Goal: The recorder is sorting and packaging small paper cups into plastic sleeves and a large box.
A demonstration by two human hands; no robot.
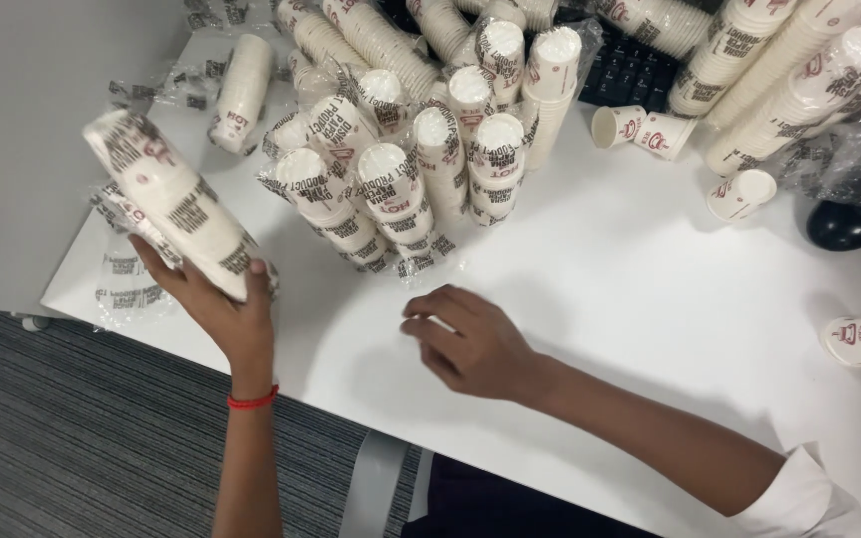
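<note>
One hand (226, 309) gripping cup sleeve (166, 199), table edge (72, 299)

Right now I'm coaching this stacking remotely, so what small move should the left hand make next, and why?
Probably lay the wrapped cup sleeve onto the pile of wrapped sleeves beside it: the left hand holds it tilted off the table, while the right hand rests empty nearby.

The near and right part of the table (630, 299) lies open for passage. Wrapped cup stacks (391, 189) wall off the far middle; loose cups (739, 194) dot the right.
</note>
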